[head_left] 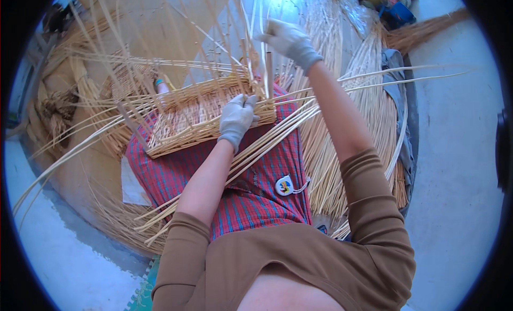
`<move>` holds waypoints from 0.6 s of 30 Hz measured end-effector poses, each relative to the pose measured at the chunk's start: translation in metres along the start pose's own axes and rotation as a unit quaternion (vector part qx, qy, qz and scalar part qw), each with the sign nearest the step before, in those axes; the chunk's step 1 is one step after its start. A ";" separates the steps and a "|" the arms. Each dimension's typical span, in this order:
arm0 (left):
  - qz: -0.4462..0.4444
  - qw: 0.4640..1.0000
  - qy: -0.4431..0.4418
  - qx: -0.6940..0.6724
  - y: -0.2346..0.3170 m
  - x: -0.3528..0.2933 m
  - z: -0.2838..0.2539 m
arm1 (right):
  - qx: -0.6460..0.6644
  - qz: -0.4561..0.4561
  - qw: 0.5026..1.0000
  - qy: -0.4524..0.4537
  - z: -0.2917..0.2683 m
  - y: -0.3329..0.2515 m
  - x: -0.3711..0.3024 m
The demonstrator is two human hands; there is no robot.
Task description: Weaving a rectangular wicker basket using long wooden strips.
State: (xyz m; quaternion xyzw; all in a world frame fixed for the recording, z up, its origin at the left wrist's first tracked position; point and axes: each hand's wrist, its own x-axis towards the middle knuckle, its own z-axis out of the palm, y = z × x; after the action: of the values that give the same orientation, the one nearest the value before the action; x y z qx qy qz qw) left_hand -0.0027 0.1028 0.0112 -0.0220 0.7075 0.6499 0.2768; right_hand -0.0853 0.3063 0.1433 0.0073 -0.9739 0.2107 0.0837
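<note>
A half-woven wicker basket (192, 116) lies across my lap on a red and blue checked cloth (256, 188). Tall upright stakes rise from its rim, and long pale strands stick out to both sides. My left hand (238, 118), in a light grey glove, is closed around the basket's near wall close to the right end. Above the right corner my gloved right hand (291, 41) is raised, its fingers curled at a pale wicker strand (263, 65) that runs up from the basket. Its fingertips are partly hidden. Under my left forearm lies a bundle of loose strands (267, 145).
A large spread of pale wicker rods (347, 124) covers the floor at the right. Beyond it are a brown bundle (427, 30) and a blue object (396, 14). Another woven piece (128, 81) sits at the left. A white tape measure (285, 186) rests on the cloth.
</note>
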 end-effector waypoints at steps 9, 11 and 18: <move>0.284 0.935 0.072 0.201 -0.005 -0.083 -0.056 | -0.059 -0.144 0.976 0.155 0.037 -0.005 -0.125; 0.329 0.807 0.166 0.461 -0.009 -0.103 -0.101 | 0.043 -0.191 0.972 0.130 0.058 -0.054 -0.144; 0.288 0.637 0.116 0.705 -0.019 -0.085 -0.165 | 0.249 -0.044 0.966 -0.050 0.149 -0.185 -0.081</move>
State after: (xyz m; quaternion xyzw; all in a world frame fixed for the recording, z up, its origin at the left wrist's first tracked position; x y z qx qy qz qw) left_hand 0.0168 -0.0814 0.0297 0.3091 0.9478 -0.0078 -0.0773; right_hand -0.0201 0.0752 0.0718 0.0817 -0.8924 0.4420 0.0399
